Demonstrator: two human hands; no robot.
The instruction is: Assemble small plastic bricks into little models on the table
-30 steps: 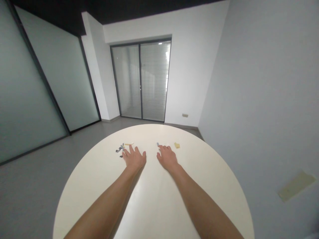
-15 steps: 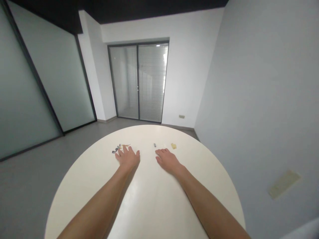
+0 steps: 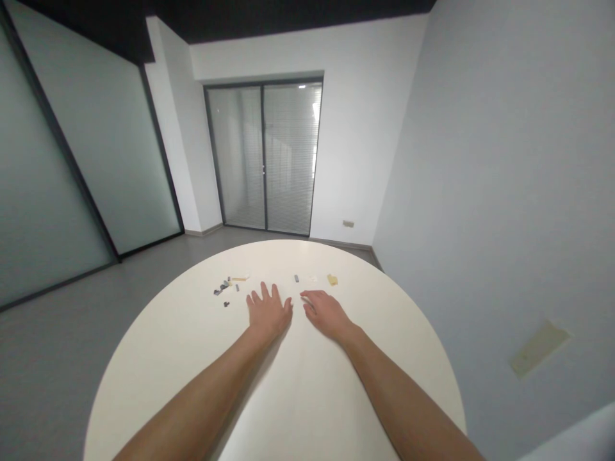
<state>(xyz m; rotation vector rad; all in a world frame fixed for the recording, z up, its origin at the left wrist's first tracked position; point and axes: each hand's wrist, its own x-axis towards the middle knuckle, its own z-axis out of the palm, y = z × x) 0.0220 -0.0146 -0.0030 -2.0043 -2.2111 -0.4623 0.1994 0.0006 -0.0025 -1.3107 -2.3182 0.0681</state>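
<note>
My left hand (image 3: 270,312) lies low over the white round table (image 3: 307,397), its fingers spread and nothing seen in them. To its left are several small dark, grey and tan pieces (image 3: 221,287), with a thin tan strip (image 3: 239,279) beside them. One small dark piece (image 3: 227,304) lies apart, nearer to me. My right hand (image 3: 327,312) rests on the table just to the right, fingers bent and thumb apart from the forefinger. A small greyish patch shows between them; whether it is a piece or a shadow is unclear. Beyond the fingertips lies a small grey block (image 3: 296,278).
A crumpled yellow scrap (image 3: 332,280) lies beyond my right hand, near a faint whitish scrap (image 3: 312,278). Glass doors with blinds (image 3: 264,160) stand past the table. A grey wall (image 3: 504,192) runs along the right.
My left hand has slid right, away from the small pieces, uncovering more of them. It is now close to my right hand, whose fingers have shifted slightly.
</note>
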